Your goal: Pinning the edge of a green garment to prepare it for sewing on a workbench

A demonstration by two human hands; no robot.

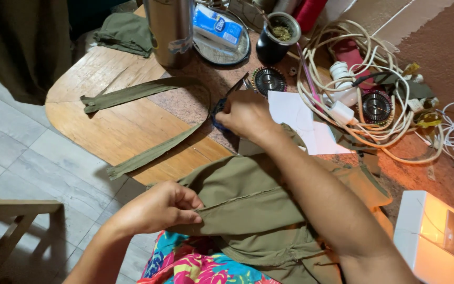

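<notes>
Olive-green cotton garment [269,210] lies over the lap and wooden table edge [111,126]; left hand [156,208] pinches its seam, right hand [245,113] grips blue-handled scissors [227,100]. Two cut strips [148,89] lie done; the seam remains uncut.

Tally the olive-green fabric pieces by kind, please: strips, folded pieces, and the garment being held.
Long olive strips on the table: 1
Folded olive piece at the table's far edge: 1
Olive garment, pinched by the left hand: 1
Total: 3
</notes>
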